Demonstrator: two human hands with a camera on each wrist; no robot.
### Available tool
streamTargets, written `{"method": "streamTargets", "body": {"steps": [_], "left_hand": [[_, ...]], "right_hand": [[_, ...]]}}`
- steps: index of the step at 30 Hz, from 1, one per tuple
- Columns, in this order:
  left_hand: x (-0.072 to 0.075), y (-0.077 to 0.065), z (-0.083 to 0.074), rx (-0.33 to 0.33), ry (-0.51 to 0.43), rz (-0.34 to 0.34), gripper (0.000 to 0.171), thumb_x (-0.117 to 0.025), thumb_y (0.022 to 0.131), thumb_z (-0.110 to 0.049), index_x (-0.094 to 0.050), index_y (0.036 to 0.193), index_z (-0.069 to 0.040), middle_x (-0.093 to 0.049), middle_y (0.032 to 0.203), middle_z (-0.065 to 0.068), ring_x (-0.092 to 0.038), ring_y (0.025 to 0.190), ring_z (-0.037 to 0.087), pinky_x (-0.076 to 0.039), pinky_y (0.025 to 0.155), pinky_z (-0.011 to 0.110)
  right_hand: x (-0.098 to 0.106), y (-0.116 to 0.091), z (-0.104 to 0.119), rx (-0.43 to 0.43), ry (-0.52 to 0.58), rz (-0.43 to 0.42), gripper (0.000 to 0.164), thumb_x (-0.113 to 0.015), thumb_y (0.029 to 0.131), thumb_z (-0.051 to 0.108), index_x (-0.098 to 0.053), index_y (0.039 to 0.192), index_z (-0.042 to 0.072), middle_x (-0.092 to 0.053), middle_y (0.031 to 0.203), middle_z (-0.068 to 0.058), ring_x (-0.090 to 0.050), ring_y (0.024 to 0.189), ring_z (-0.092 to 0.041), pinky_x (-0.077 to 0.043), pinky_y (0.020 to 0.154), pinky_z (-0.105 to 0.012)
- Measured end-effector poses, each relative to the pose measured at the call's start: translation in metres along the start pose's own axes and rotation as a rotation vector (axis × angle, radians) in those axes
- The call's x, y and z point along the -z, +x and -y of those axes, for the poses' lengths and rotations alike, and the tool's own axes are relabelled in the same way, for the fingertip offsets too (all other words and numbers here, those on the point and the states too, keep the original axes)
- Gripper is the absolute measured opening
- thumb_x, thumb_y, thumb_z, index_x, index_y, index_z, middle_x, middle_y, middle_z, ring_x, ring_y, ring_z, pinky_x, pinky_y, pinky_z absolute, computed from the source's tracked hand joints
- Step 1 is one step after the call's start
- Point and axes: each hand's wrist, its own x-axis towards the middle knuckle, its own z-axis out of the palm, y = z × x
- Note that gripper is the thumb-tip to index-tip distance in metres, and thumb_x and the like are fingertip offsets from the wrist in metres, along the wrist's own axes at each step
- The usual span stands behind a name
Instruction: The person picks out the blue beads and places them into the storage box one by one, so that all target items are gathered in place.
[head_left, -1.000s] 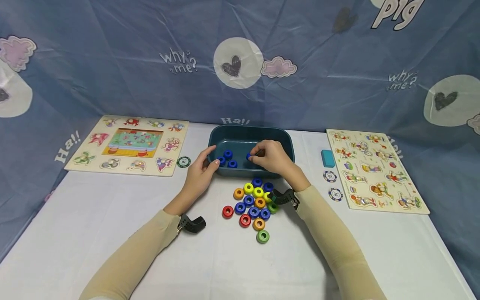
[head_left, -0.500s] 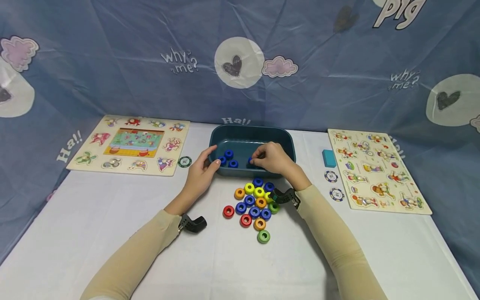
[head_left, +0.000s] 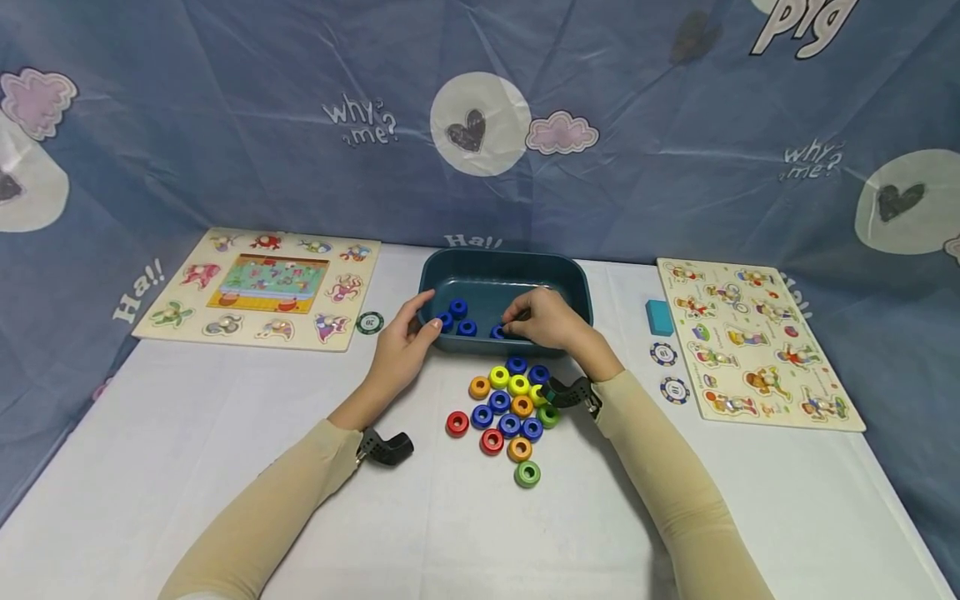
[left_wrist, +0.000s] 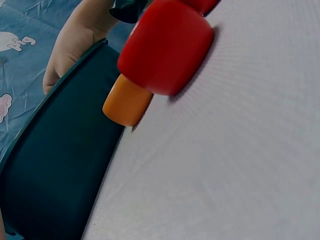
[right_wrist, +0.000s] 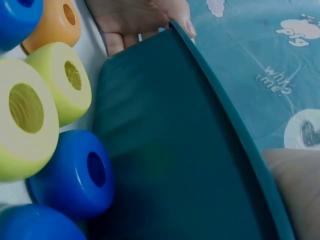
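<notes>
The right hand (head_left: 546,318) has bent fingertips at one blue ring (head_left: 497,332) inside the tray (head_left: 487,282); whether pinched or merely touched, I cannot tell. Left of that grip, four blue rings (head_left: 458,313) cluster by the left hand (head_left: 401,346), thumb over the tray's rim, holding it. Mixed-colour rings (head_left: 502,428) lie outside, nearer the person.

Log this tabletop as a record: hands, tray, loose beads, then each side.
Left hand: grips tray at near left corner
Right hand: fingers in tray, at a blue bead
Tray contents: four blue beads visible
Loose beads: blue, yellow, orange, red, green; in front of tray
Left side: puzzle board, one chip
Right side: second puzzle board, teal block, two chips
</notes>
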Motion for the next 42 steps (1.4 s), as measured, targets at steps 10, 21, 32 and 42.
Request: {"method": "streamTargets", "body": {"steps": [10,21,32,42], "left_hand": [[0.000,0.000,-0.001,0.000,0.022,-0.008,0.048,-0.055,0.097,-0.012,-0.045,0.143,-0.003,-0.050,0.140,0.022,-0.050,0.084,0.015,-0.035,0.062,0.018],[-0.005,0.007,0.024,0.010,0.034,-0.010,0.049,-0.055,0.098,-0.014,-0.043,0.145,-0.007,-0.052,0.135,0.021,-0.042,0.073,0.014,-0.033,0.059,0.020],[-0.006,0.011,0.042,-0.037,0.032,-0.028,0.048,-0.058,0.097,-0.021,-0.046,0.144,-0.015,-0.056,0.127,0.015,-0.035,0.061,0.010,-0.033,0.055,0.021],[-0.007,0.011,0.042,-0.047,0.046,-0.056,0.047,-0.059,0.096,-0.020,-0.049,0.142,-0.015,-0.040,0.078,0.002,-0.034,0.062,0.010,-0.030,0.057,0.022]], "right_hand": [[0.002,0.000,-0.001,0.029,0.036,0.035,0.016,-0.064,0.093,0.013,-0.074,0.104,0.010,-0.072,0.107,-0.006,-0.065,0.099,-0.020,-0.051,0.089,-0.038],[0.004,0.000,-0.006,0.158,0.215,0.147,0.029,-0.053,0.096,0.001,-0.064,0.123,-0.001,-0.071,0.112,-0.015,-0.069,0.101,-0.024,-0.055,0.087,-0.034],[0.018,-0.036,0.013,0.333,0.198,-0.141,0.023,-0.064,0.091,0.007,-0.069,0.113,0.004,-0.072,0.102,-0.013,-0.069,0.084,-0.016,-0.056,0.074,-0.028],[-0.007,-0.057,0.054,0.530,-0.067,0.246,0.011,-0.074,0.083,0.012,-0.074,0.094,0.013,-0.071,0.089,0.004,-0.060,0.071,-0.002,-0.052,0.067,-0.024]]}}
